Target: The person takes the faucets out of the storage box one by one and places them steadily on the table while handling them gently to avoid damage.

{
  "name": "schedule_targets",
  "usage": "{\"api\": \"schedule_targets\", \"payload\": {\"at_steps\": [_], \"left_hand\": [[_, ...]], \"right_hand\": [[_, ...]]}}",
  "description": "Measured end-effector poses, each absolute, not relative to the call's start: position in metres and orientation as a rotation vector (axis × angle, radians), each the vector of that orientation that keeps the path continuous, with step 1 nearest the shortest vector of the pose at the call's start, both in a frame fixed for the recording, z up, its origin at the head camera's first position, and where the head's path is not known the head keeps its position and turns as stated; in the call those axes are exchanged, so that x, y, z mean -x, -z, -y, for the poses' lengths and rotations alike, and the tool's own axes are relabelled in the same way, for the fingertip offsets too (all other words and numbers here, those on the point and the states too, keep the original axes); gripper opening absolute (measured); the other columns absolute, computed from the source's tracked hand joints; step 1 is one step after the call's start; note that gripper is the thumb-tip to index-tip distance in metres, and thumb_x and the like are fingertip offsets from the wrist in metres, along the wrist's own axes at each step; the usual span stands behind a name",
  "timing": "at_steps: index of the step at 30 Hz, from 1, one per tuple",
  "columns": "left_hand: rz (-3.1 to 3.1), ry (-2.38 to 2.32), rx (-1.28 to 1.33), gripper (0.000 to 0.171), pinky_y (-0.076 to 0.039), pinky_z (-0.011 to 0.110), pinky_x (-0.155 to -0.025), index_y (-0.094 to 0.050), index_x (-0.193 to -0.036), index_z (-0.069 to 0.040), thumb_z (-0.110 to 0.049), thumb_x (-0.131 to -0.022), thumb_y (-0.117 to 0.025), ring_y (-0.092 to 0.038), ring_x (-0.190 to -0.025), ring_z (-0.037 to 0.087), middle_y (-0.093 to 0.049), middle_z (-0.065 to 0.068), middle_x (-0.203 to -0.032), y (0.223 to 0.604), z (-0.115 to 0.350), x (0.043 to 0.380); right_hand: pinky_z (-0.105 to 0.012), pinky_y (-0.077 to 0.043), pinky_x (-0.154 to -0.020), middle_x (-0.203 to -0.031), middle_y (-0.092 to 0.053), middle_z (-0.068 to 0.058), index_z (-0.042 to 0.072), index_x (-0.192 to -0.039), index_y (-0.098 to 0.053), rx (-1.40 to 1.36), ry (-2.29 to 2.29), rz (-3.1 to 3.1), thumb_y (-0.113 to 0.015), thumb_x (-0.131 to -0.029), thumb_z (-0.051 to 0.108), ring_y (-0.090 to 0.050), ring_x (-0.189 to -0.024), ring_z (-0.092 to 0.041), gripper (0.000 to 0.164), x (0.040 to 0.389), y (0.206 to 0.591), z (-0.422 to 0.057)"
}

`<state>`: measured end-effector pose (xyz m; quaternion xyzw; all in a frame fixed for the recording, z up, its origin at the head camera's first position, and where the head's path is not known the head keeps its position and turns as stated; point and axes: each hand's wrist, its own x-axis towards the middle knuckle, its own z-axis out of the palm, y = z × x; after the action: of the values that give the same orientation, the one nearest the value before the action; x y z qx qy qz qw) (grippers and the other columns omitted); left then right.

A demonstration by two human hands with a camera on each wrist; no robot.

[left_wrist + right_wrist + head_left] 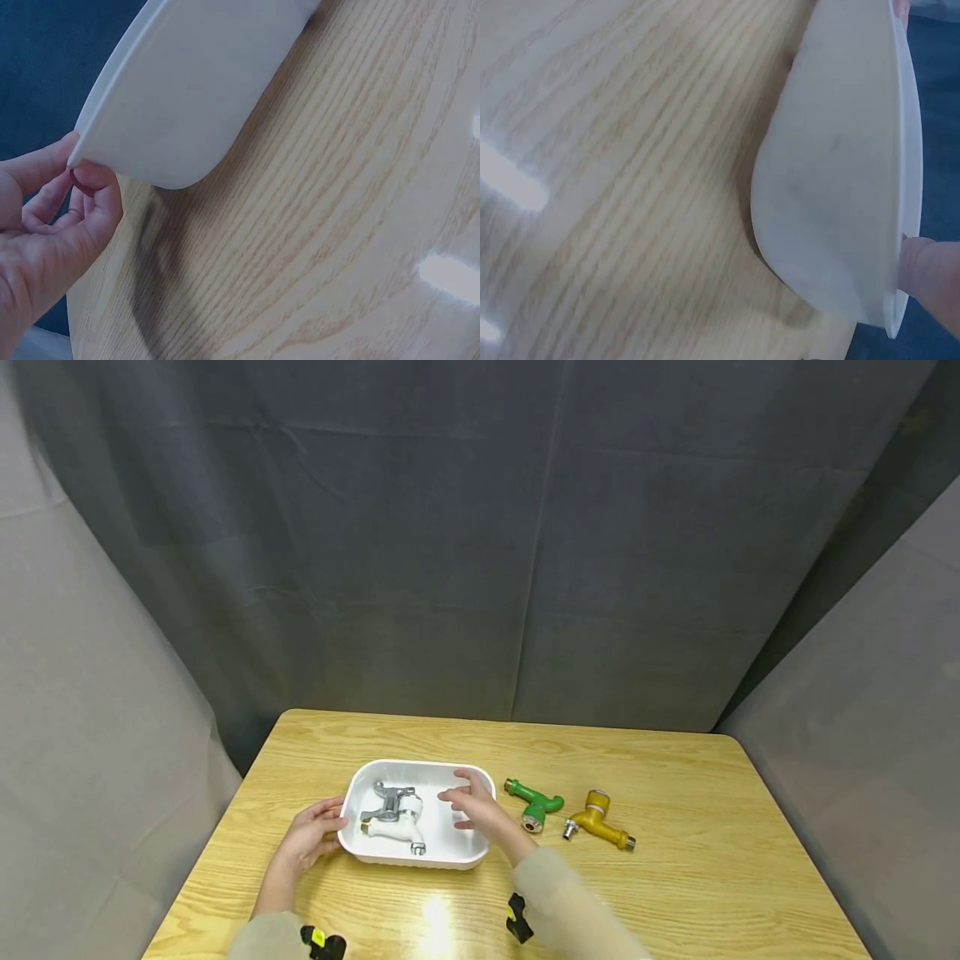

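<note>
The left hand (309,835) pinches a smooth white round-cornered tray (448,839) on the wood-grained table (720,835); the empty right hand (477,803) spreads its fingers over it, beside glossy metallic (389,804) and white taps (396,830).

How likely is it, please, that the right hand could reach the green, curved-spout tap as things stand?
Probably yes: the right hand holds no tap, and the green tap lies uncovered on the wood-grained table, right of the white rounded tray. The hand, over the tray, may need lifting clear.
</note>
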<state>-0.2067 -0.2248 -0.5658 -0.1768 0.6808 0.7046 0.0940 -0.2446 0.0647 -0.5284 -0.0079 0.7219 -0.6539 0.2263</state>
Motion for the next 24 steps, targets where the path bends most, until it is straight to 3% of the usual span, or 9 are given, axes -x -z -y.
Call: {"api": "schedule_targets", "payload": {"at_steps": [19,24], "left_hand": [[-2.012,-2.089,0.538,0.050,-0.049,0.027,-0.062,-0.044,-0.132,-0.001,0.000,-0.084,-0.059,-0.055,-0.081,0.017,-0.054,0.004,-0.097,0.568,0.227,0.208],[-1.993,-2.108,0.517,0.050,-0.050,0.030,-0.066,-0.041,-0.132,0.002,0.001,-0.085,-0.058,-0.057,-0.082,0.018,-0.054,0.006,-0.099,0.567,0.227,0.207]], "right_hand": [[-0.056,-0.045,-0.082,-0.127,-0.037,-0.032,0.005,-0.138,-0.023,-0.125,1.874,-1.757,-0.062,-0.082,0.023,-0.043,-0.113,-0.047,0.070,0.238,0.544,-0.039],[-0.056,-0.044,-0.083,-0.127,-0.036,-0.032,0.003,-0.138,-0.023,-0.104,1.872,-1.727,-0.062,-0.082,0.024,-0.044,-0.113,-0.046,0.072,0.236,0.546,-0.034]]}}
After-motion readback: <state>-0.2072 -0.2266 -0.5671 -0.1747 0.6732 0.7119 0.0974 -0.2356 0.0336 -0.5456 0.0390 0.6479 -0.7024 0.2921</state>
